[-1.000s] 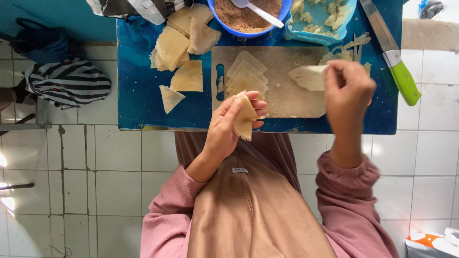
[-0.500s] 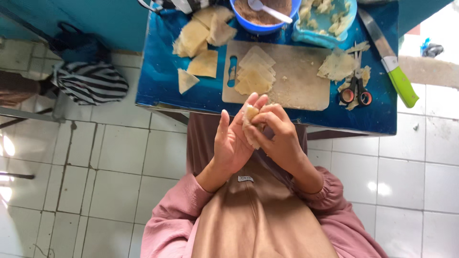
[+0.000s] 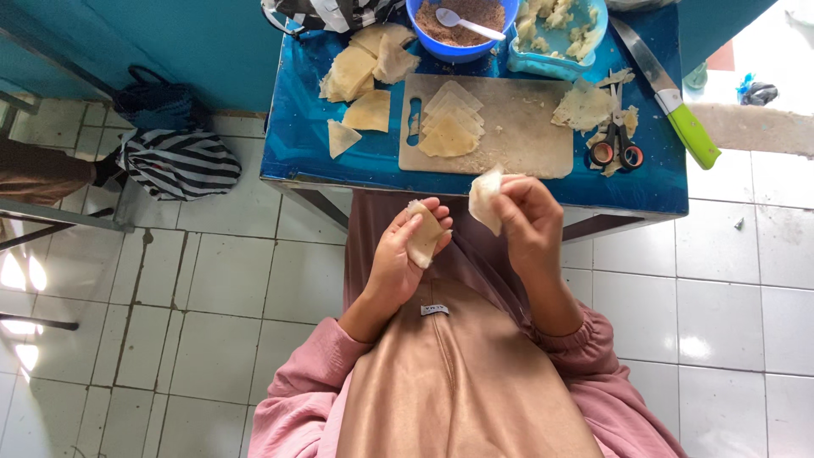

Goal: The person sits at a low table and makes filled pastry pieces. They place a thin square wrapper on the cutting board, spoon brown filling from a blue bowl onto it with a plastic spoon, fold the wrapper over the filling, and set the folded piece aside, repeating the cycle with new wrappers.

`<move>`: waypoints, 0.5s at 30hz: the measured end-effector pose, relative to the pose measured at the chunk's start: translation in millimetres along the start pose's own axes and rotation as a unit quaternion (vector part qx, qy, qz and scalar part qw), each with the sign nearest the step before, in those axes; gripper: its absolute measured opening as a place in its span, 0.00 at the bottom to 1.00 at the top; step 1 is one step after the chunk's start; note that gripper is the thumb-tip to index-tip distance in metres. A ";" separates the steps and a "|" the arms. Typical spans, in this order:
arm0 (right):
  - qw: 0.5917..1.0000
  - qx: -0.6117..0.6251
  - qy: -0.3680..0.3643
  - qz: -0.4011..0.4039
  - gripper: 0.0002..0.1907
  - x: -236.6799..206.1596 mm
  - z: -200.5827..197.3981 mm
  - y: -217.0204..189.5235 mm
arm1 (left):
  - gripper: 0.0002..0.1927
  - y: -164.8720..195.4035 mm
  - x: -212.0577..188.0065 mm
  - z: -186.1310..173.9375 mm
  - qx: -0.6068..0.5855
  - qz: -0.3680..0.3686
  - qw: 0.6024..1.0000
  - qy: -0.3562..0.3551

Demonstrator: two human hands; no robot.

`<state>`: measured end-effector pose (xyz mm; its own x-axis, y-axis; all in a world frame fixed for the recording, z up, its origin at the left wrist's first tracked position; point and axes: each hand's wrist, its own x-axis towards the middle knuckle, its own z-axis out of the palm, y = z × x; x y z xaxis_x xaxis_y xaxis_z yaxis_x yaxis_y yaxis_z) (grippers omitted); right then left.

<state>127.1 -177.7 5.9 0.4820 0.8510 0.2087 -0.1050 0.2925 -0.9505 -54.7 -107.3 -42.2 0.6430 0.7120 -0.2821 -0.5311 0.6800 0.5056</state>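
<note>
Wrappers, one per hand, both over my lap just near of the table (image 3: 644, 191). Left hand (image 3: 398, 263) cups a folded wrapper (image 3: 423, 240), fingers curled on it, long axis up-down. Right hand (image 3: 530, 222) pinches a second sheet (image 3: 484, 199) by its edge, just right of the first, not touching. Cutting board (image 3: 526, 136) with the stack (image 3: 449, 127) lies straight ahead, far side. White tile floor below.

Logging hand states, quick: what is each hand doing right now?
Left hand: closed on a folded wrapper.
Right hand: pinching a second wrapper piece.
</note>
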 end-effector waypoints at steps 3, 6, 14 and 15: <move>0.912 -0.290 -0.154 -0.247 0.05 -7.4 15.0 -12.6 | 0.19 -0.1 -5.3 -8.3 0.007 -0.003 0.999 -0.039; 0.800 -0.424 -0.240 -0.350 0.10 -12.7 31.0 -15.7 | 0.17 -1.0 -6.8 -15.1 0.003 0.023 0.996 -0.082; 0.989 0.007 -0.113 0.100 0.10 -21.0 15.5 19.5 | 0.11 -7.3 -1.7 -14.2 0.034 0.052 0.998 -0.022; 0.979 0.047 -0.126 0.153 0.09 -18.1 12.2 27.3 | 0.10 -8.5 2.7 -12.0 0.065 0.084 0.994 -0.034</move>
<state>104.9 -179.8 -20.9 0.1872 0.9821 -0.0205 -0.2964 0.0366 -0.9544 -55.0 -109.0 -57.1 0.5885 0.7978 -0.1314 -0.5618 0.5204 0.6431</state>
